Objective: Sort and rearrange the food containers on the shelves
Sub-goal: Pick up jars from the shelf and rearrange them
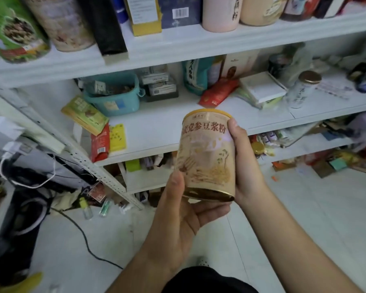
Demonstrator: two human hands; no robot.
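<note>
Between left hand [182, 212] and right hand [244, 166] — smooth cylindrical tin [207, 153], gold-rimmed.

The beige can [206, 153] has big red-brown Chinese chars across the front, readable as 党参豆浆粉. One more char at the left is cut off by the curve, and the small logo box above them is too blurred to read. The pink canister [220, 13] on the upper shelf [199, 45] has vertical black chars; only the last, 粉, is clear. The teal bag [195, 76] shows 万人 at the top of a vertical line, rest not legible. Barcodes w/o readable digits stand on the dark blue box [179, 11] and the red packet [100, 143].
</note>
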